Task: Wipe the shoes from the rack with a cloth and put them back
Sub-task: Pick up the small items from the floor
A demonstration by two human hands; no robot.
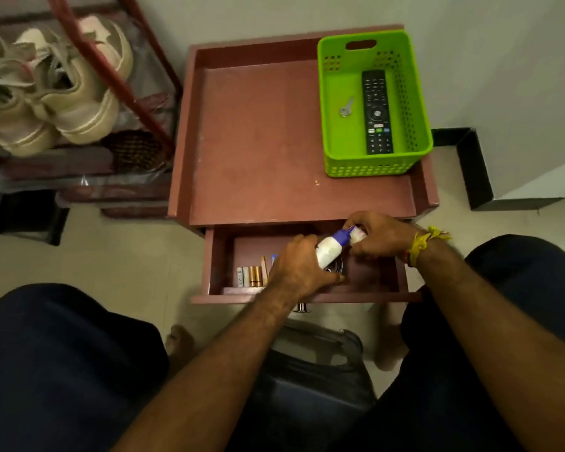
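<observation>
Left hand: left hand (302, 269) curls round the body of a white bottle (328, 251) with a blue nozzle, above the open drawer (372, 278).
Right hand: right hand (377, 236) pinches the bottle's nozzle end; yellow thread band (419, 244) on the wrist.
Drawer contents: batteries (249, 276) along the left side.
Table top: green basket (415, 93) at the right rear, holding a remote control (376, 111) and a key (346, 107).
Shoes: beige sneakers (56, 93) sit on the red rack (137, 79), left of the table (258, 135), well apart from both hands.
</observation>
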